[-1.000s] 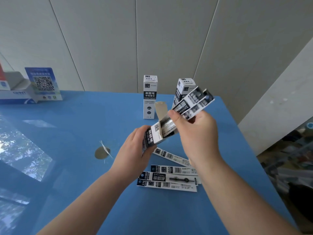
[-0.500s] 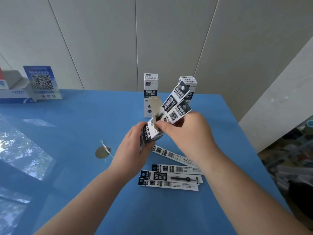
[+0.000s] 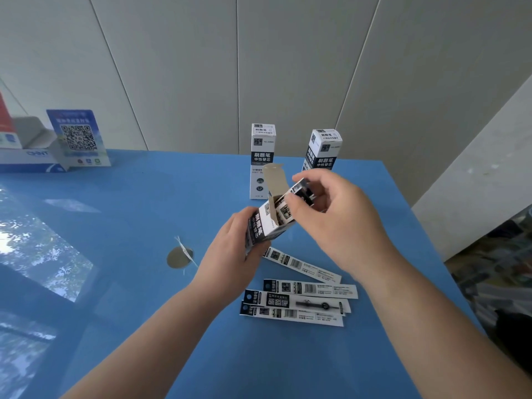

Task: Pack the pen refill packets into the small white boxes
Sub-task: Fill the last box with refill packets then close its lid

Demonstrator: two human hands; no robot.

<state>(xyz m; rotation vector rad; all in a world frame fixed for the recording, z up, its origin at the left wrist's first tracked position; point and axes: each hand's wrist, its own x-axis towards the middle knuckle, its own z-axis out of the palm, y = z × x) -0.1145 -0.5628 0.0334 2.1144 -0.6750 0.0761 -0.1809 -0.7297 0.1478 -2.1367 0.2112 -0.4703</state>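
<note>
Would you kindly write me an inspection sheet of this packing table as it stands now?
Surface: blue table, glossy, reflecting a window at left.
Job's things: open box tilted, flap up; refill packets partly inside it; four loose packets on the table; two closed boxes upright at the back.
Clutter: round disc with a white scrap; QR sign and carton far left.
Hands: left hand grips the open box; right hand pinches the refill packets.
Cables: nothing seen.
Surroundings: grey panelled wall; blurred clutter at right.

Both hands (image 3: 230, 249) (image 3: 339, 223) raised, fingers curled
</note>
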